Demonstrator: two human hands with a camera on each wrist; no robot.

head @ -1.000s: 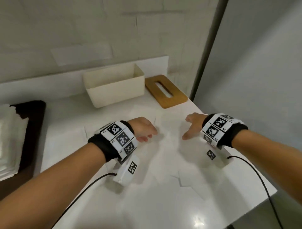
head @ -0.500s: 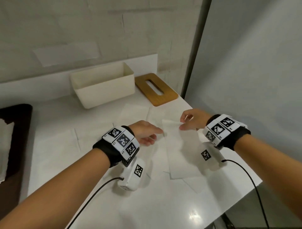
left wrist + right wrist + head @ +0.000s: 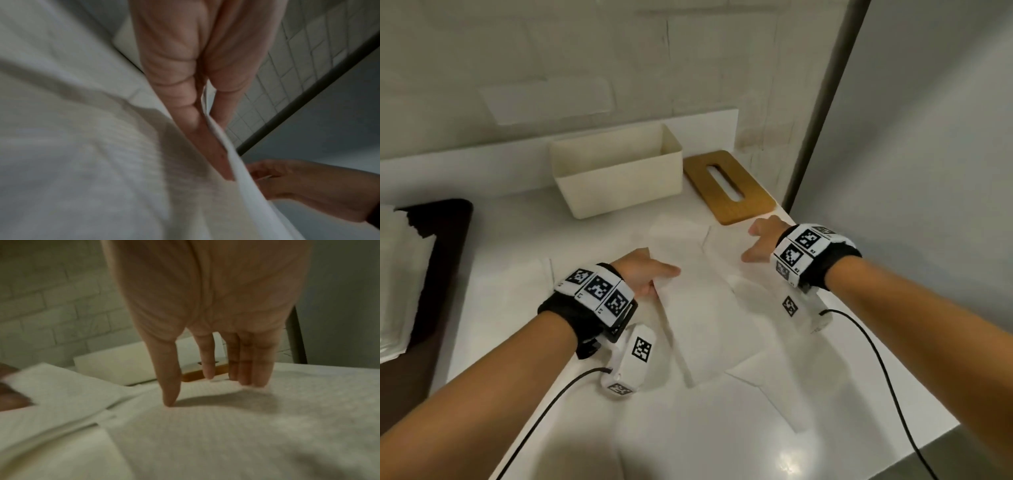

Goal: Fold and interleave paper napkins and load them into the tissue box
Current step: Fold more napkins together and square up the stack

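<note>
**Head view: both hands on the napkins**

Head view has the two hands working mid-surface. The left hand (image 3: 645, 274) pinches the near-left edge of the top napkin (image 3: 698, 308) and has it lifted off the sheets below; in the left wrist view the thumb and fingers (image 3: 197, 129) close on that raised white edge. The right hand (image 3: 762, 241) is spread, fingers straight, tips pressing down on a flat napkin (image 3: 205, 426) near the right edge of the surface (image 3: 722, 445), gripping nothing. More unfolded napkins (image 3: 774, 387) lie overlapped under and around the lifted one. The tissue box (image 3: 619, 174), cream and open-topped, sits at the back edge of the surface, its inside hidden from here. Its wooden lid (image 3: 729, 186), slot up, lies flat just beside it toward the back right corner. A stack of napkins (image 3: 400, 281) rests on a dark tray (image 3: 448, 240) off the left edge.
</note>
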